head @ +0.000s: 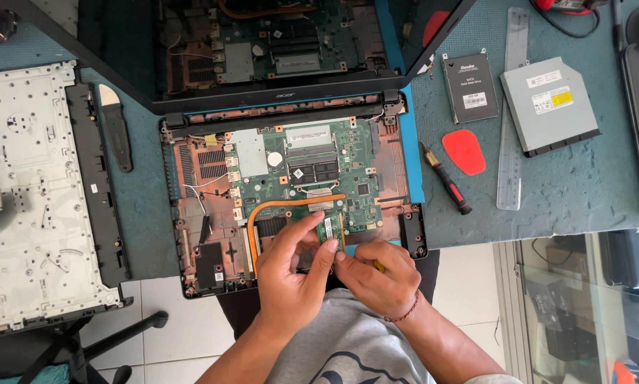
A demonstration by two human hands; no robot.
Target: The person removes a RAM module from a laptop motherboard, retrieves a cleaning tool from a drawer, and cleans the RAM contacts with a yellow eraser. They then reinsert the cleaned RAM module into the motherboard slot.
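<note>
An opened black laptop base [191,235] lies in front of me with its green motherboard [298,167] and a copper heat pipe [252,227] exposed. My left hand [291,274] pinches a small green circuit card [331,229] that stands on edge near the board's front edge. My right hand [378,279] is right beside it, fingertips meeting the left thumb, closed around a thin tool with a yellow part [380,267] showing. The tool's tip is hidden by the fingers.
The laptop's dark screen [120,43] leans back behind the base. A removed keyboard cover [42,192] lies at the left, underside up. On the blue mat [568,192] at the right are a solid-state drive [470,87], optical drive [551,107], clear ruler [511,121], red pick [464,151] and small screwdriver [444,178].
</note>
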